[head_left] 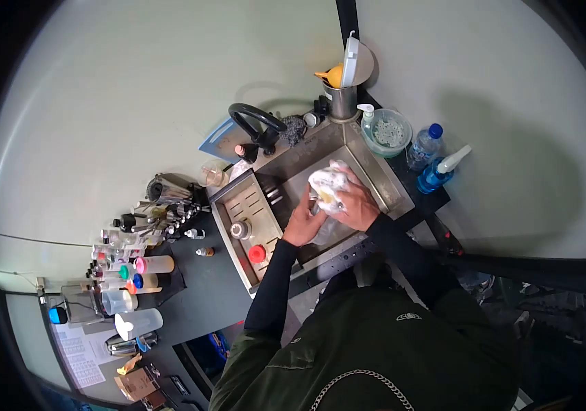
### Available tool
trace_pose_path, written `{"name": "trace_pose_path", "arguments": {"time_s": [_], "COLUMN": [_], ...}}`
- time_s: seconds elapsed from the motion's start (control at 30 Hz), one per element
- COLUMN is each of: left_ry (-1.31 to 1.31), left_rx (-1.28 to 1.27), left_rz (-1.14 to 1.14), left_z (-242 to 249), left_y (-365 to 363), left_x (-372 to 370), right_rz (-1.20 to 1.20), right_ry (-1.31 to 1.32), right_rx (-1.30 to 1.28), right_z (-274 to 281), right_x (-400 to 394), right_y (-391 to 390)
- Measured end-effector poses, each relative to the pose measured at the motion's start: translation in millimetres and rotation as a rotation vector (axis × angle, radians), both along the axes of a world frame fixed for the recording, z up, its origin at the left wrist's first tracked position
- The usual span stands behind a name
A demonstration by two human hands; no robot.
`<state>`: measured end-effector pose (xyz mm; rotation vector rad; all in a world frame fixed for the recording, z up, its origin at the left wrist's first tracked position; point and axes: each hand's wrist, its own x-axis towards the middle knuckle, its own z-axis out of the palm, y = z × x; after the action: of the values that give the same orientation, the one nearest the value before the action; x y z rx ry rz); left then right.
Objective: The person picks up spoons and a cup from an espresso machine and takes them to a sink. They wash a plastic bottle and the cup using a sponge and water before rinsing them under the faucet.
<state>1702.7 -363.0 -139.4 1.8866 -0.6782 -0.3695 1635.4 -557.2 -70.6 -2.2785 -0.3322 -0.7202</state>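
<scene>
Over the sink basin [293, 186] my two hands are close together around a mass of white foam. My right hand [360, 205] presses a foam-covered sponge [326, 196], with a little yellow showing through the lather. My left hand [303, 223] curls against a clear, see-through vessel [323, 233] just below the foam. Hands and suds hide most of that vessel, so its exact shape cannot be told. Left of my hands, a perforated drain tray [238, 211] holds a red round lid [257, 253] and a small clear jar [240, 229].
A black faucet [255, 113] arches behind the basin. On the right stand a tub of suds [387, 132], a water bottle [425, 145] and a blue spray bottle [435, 177]. A metal canister [341, 103] occupies the back corner. Several squeeze bottles [154, 265] line the left counter.
</scene>
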Motion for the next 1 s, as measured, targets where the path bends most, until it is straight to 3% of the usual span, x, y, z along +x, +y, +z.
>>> {"name": "trace_pose_path", "arguments": {"time_s": [0.17,0.23,0.27,0.37,0.4,0.43,0.5,0.53,0.63,0.67,0.7,0.77,0.83,0.9,0.93,0.97,1.0], "left_ry": [0.293,0.851,1.156,1.236,1.338,1.348,1.374,1.335,1.245,1.347,1.342,1.421,1.397,1.117,0.903,0.718,0.454], "left_rx": [-0.088,-0.277,-0.312,-0.452,-0.465,-0.459,-0.583,-0.704,-0.668,-0.638,-0.639,-0.822,-0.817,-0.737,-0.673,-0.641,-0.574], "left_rz": [-0.148,0.038,0.09,0.06,-0.085,-0.085,-0.124,-0.33,-0.292,-0.175,-0.177,-0.227,-0.196,0.006,0.228,0.313,0.358], "left_z": [-26,-4,11,24,18,14,17,32,14,10,14,28,33,50,40,21,14], "left_y": [2,2,-2,-19,-17,-14,-14,-19,-15,-19,-25,-34,-32,-39,-49,-54,-56], "left_x": [32,35,43,32,35,33,34,38,29,30,34,40,44,23,11,6,-1], "right_rz": [-0.121,0.15,0.133,-0.017,-0.178,-0.184,0.025,0.103,0.036,-0.13,-0.129,0.021,0.149,-0.09,-0.139,-0.136,0.027], "right_ry": [-0.01,-0.029,-0.017,-0.123,0.091,0.099,0.006,0.032,0.042,0.221,0.216,0.024,-0.048,0.075,0.305,0.301,0.344], "right_rx": [-0.025,-0.048,-0.043,-0.043,0.162,0.165,0.115,0.096,0.146,0.321,0.32,0.277,0.184,0.582,1.121,1.123,1.621], "right_z": [-18,-21,-23,-28,-24,-19,3,-6,-10,-36,-31,-11,-12,-36,-43,-49,-41], "right_x": [14,8,8,25,29,25,18,12,21,20,19,17,11,11,13,13,15], "right_y": [7,24,25,12,14,15,16,15,4,10,13,22,24,32,35,37,39]}}
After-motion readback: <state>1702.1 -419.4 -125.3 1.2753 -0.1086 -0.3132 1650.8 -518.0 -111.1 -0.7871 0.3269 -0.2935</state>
